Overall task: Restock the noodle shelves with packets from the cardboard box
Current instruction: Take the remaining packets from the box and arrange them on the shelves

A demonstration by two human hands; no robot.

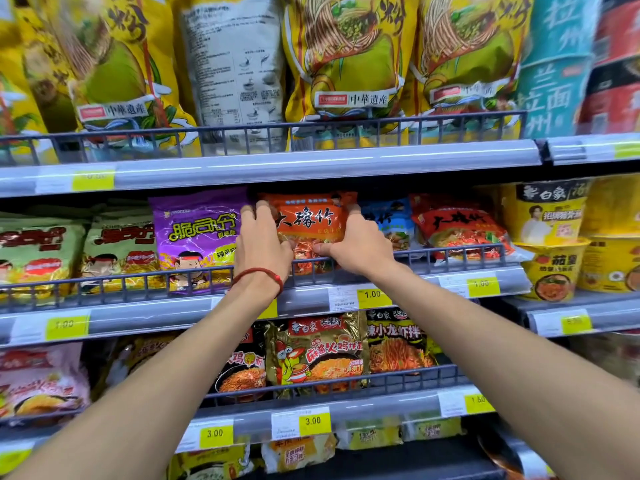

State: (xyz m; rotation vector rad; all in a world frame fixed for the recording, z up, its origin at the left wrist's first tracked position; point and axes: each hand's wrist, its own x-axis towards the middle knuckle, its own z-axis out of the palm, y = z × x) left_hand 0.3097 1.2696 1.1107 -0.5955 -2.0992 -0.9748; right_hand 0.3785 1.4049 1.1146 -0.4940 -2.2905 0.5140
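An orange noodle packet (310, 220) stands upright on the middle shelf, behind the wire rail (450, 254). My left hand (261, 242) grips its left edge, fingers curled over the top corner, thumb at the bottom. A red cord circles that wrist. My right hand (356, 242) holds the packet's right edge, fingers behind it and thumb on the front. A purple packet (197, 233) stands to its left, a blue packet (391, 220) and a red packet (460, 230) to its right. The cardboard box is out of view.
Big yellow noodle bags (349, 57) fill the top shelf. Green packets (117, 244) stand at the middle left, yellow cup noodles (550, 237) at the right. Black and gold packets (318, 355) sit on the shelf below. Price strips (374, 296) run along each shelf edge.
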